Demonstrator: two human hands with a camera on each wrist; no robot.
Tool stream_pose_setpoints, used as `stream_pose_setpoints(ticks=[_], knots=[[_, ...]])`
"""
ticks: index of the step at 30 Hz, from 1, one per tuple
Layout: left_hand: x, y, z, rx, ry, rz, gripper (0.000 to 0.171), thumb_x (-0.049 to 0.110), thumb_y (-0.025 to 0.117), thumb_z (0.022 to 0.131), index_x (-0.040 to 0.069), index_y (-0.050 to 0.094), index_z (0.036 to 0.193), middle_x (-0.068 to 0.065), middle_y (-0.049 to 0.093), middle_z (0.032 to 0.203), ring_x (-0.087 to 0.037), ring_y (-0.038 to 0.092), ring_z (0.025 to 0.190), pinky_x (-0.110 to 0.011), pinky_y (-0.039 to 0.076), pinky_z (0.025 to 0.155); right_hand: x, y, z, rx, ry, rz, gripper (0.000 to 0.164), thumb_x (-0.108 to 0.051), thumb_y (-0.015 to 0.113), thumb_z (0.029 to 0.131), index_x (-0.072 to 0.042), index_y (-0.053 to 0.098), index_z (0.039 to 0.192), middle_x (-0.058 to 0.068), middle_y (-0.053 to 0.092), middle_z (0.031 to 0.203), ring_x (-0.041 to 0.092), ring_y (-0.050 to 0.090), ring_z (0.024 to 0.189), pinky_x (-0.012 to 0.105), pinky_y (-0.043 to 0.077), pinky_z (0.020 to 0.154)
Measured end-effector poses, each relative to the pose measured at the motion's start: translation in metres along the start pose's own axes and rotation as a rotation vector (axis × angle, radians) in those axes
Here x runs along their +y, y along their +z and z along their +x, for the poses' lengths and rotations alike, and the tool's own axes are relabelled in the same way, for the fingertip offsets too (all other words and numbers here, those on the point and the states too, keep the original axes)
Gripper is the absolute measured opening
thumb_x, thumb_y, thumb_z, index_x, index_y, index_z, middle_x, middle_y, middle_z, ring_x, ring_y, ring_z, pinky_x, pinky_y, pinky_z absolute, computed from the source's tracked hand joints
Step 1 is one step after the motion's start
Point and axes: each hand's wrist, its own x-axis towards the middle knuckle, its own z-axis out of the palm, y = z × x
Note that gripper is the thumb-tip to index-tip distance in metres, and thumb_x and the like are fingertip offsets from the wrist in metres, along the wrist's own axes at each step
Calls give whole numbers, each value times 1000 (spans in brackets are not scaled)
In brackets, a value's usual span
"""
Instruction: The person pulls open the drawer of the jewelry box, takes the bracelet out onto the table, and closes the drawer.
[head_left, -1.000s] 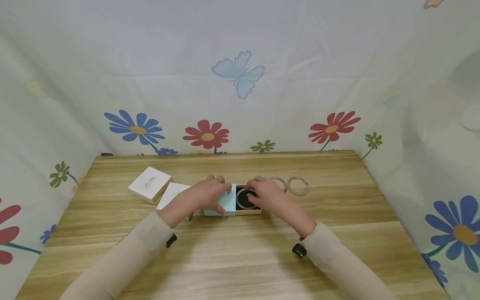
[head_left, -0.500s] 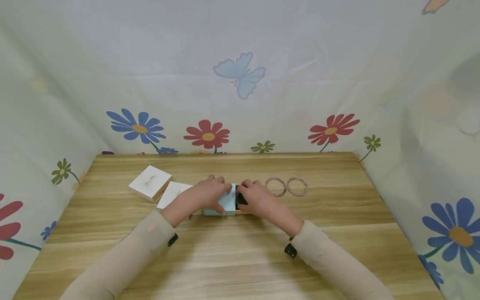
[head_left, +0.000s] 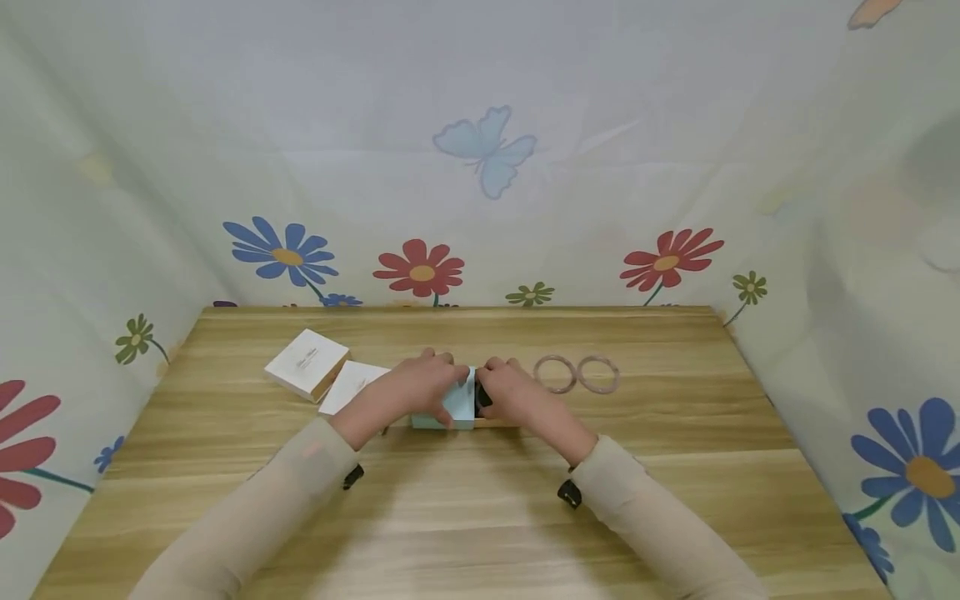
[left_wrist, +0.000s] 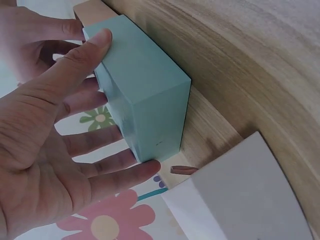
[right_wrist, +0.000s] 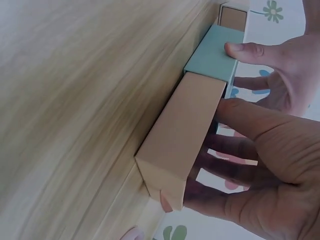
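A light blue drawer box (head_left: 459,407) lies on the table, its tan drawer (right_wrist: 177,125) pulled partway out to the right. My left hand (head_left: 420,385) holds the blue sleeve, its thumb on the near side and the other fingers over the top and far end in the left wrist view. My right hand (head_left: 517,393) reaches over the drawer, thumb and fingers dipping inside past its walls. A strip of black lining (head_left: 482,403) shows between the hands. The right fingertips, and whatever they touch in the drawer, are hidden.
Two pinkish bangles, a left one (head_left: 556,392) and a right one (head_left: 598,392), lie flat side by side behind the right hand. Two white boxes, a farther one (head_left: 306,362) and a nearer one (head_left: 351,385), stand to the left. A floral curtain (head_left: 480,250) hangs beyond the table.
My right hand has moved left over the drawer, covering the bangle that showed inside it. Both loose bangles are now fully visible. My left hand keeps its hold on the sleeve.
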Motion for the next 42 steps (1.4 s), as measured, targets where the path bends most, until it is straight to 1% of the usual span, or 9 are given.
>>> stream_pose_setpoints(ticks=[2, 6, 11, 17, 21, 25, 29, 35, 42], knots=[[-1, 2, 0, -2, 5, -5, 72, 45, 93, 71, 14, 62, 128, -11, 61, 118, -33, 52, 101, -46, 53, 75, 1, 1, 1, -6, -14, -10, 53, -32, 77, 92, -8, 60, 137, 11, 59, 135, 32, 56, 119, 42, 47, 101], [-3, 4, 0, -1, 14, -17, 72, 45, 93, 70, 13, 62, 127, -11, 61, 118, -33, 52, 100, -46, 53, 74, 1, 3, 1, 3, -33, 5, 51, -31, 79, 91, -9, 63, 134, 9, 62, 133, 27, 59, 118, 43, 43, 105], [-1, 2, 3, 15, 19, -24, 72, 44, 93, 71, 13, 62, 128, -11, 62, 120, -33, 52, 102, -46, 53, 75, 2, 1, -1, 40, -15, 45, 50, -27, 81, 89, -7, 66, 132, 10, 64, 129, 28, 61, 115, 41, 47, 102], [-1, 2, 7, 20, 25, -38, 70, 43, 94, 71, 14, 62, 126, -11, 61, 120, -32, 52, 102, -47, 53, 76, 3, 1, -2, 77, 13, 95, 44, -22, 85, 84, -6, 71, 123, 12, 67, 122, 29, 63, 110, 39, 52, 94], [-1, 4, 7, 10, 20, -41, 69, 43, 93, 71, 14, 62, 125, -11, 61, 121, -33, 52, 103, -47, 53, 75, 2, 4, -1, 79, 7, 88, 41, -21, 85, 83, -6, 72, 120, 11, 68, 119, 26, 63, 106, 41, 48, 96], [-2, 4, 6, 19, 11, -37, 69, 43, 94, 70, 14, 62, 124, -11, 61, 119, -33, 52, 102, -47, 53, 74, 1, 5, 1, 82, 4, 95, 42, -21, 85, 84, -6, 71, 121, 11, 67, 119, 23, 61, 106, 45, 43, 98], [-2, 3, 5, 17, 9, -37, 69, 43, 94, 70, 14, 62, 124, -11, 61, 120, -33, 52, 103, -47, 53, 75, 2, 6, 1, 93, -13, 85, 41, -22, 84, 85, -6, 72, 120, 12, 68, 121, 24, 62, 110, 47, 44, 98], [-1, 1, 6, 22, 13, -47, 70, 43, 94, 69, 14, 62, 125, -11, 61, 119, -34, 52, 103, -47, 53, 75, 3, 6, -1, 135, -34, 59, 35, -21, 84, 85, -5, 73, 115, 11, 71, 116, 25, 64, 109, 48, 46, 96], [-1, 0, 5, 18, -5, -54, 70, 42, 95, 69, 14, 63, 124, -11, 61, 119, -34, 52, 103, -47, 53, 76, 3, 6, 1, 106, -33, 43, 38, -24, 84, 85, -6, 73, 117, 10, 70, 118, 23, 62, 110, 47, 46, 94]])
